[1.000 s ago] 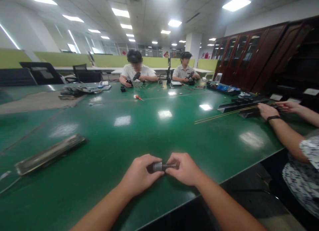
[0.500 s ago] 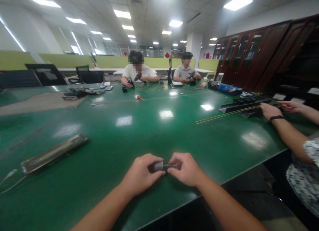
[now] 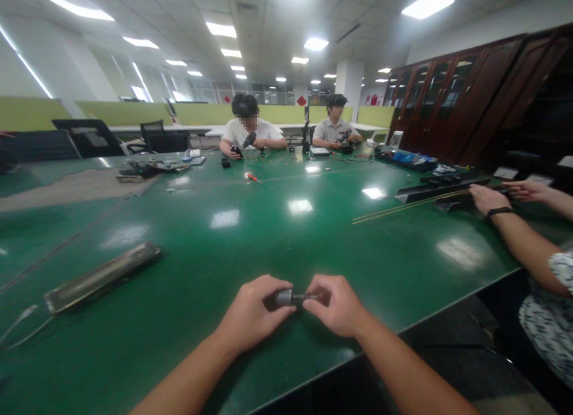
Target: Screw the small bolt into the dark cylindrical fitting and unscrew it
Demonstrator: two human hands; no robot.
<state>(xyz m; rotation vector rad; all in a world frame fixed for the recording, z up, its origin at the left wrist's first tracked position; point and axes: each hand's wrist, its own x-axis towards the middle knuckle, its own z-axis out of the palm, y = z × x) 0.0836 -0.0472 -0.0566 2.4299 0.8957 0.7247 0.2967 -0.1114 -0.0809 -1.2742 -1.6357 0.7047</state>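
Low over the green table (image 3: 268,248), my left hand (image 3: 253,313) is closed on the grey cylindrical end of a small part (image 3: 285,297). From that end a thin dark shaft, ribbed or threaded as far as I can make out, points right. My right hand (image 3: 335,307) pinches the shaft's far end between thumb and fingers. The two hands' fingertips are a short way apart, with the middle of the part showing between them. My fingers hide the part's two ends, and its exact kind is unclear.
A long worn metal bar-like case (image 3: 102,277) with a white cable lies left. Farther off is an orange screwdriver (image 3: 253,177). At right, another person's hands (image 3: 490,199) are by thin yellow rods (image 3: 394,209) and black channels (image 3: 430,194). Two people sit across the table.
My right hand has shifted slightly right, widening the gap between my fingertips, so more of the dark shaft shows. The view has turned a little left.
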